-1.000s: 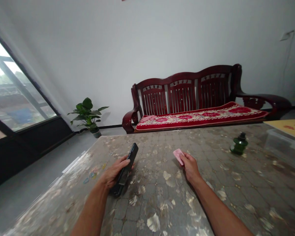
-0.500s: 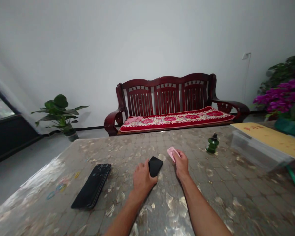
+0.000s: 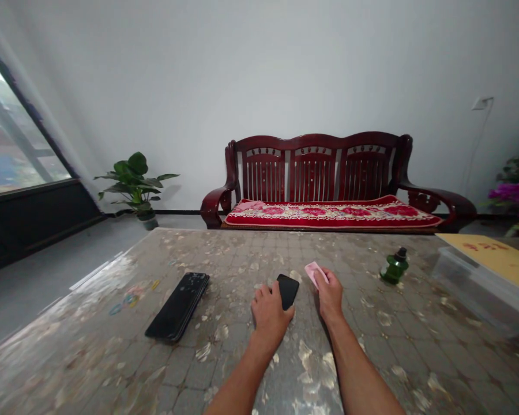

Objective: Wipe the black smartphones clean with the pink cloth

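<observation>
A wide lane across the tabletop (image 3: 229, 357) is left between the black case (image 3: 178, 307) and the left hand (image 3: 271, 311); to the case's left, a low scatter of coloured bands (image 3: 125, 301) would be met. Between the hands, only a narrow gap is left, bounded by the black phone (image 3: 288, 290) under the left hand's fingers and the pink piece (image 3: 315, 274) pinched in the right hand (image 3: 330, 293). Rightward, passage is offered until the upright green bottle (image 3: 395, 266) is reached; beyond it, the way is blocked by the clear box (image 3: 471, 288), topped by a yellow sheet (image 3: 497, 253). Nearer, in front of bottle and box, broad room is left.
</observation>
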The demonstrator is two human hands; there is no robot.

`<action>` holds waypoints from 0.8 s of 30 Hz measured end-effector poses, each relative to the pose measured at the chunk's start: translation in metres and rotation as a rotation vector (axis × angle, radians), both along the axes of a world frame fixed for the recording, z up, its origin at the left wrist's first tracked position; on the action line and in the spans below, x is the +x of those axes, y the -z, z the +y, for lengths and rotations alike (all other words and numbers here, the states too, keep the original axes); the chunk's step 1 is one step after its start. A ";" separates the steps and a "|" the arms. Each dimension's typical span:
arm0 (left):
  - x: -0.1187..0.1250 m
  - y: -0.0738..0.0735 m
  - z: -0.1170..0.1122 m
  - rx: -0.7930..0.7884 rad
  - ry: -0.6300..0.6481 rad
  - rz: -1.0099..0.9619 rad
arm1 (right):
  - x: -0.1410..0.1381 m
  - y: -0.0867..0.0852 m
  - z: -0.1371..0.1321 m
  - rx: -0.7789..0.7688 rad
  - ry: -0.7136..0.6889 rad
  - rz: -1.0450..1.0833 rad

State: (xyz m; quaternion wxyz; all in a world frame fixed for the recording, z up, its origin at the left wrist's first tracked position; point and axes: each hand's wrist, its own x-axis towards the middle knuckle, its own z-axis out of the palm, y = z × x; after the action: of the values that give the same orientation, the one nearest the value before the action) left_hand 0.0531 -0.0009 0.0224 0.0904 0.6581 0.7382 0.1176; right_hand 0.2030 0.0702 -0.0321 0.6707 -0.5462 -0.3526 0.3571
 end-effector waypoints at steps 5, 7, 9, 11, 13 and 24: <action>-0.016 0.004 -0.013 0.006 0.150 -0.195 | 0.001 -0.004 -0.003 0.006 -0.016 -0.128; -0.032 0.008 -0.019 0.004 0.265 -0.359 | 0.002 -0.007 -0.004 0.007 -0.013 -0.199; -0.048 0.014 -0.025 0.011 0.383 -0.448 | 0.001 -0.010 -0.005 0.012 -0.024 -0.283; -0.060 0.021 -0.028 0.034 0.466 -0.456 | -0.003 -0.015 -0.006 0.028 -0.062 -0.364; -0.067 0.030 -0.030 0.051 0.532 -0.438 | -0.007 -0.022 -0.008 0.060 -0.129 -0.481; -0.072 0.053 -0.028 0.141 0.635 -0.399 | 0.001 -0.033 -0.032 0.307 -0.525 -1.397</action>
State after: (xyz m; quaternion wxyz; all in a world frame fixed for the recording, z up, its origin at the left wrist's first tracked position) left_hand -0.0190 -0.0285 -0.0303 0.2188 0.8227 0.4558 0.2600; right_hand 0.2042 0.0387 0.0009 0.2533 -0.4440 -0.8592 0.0230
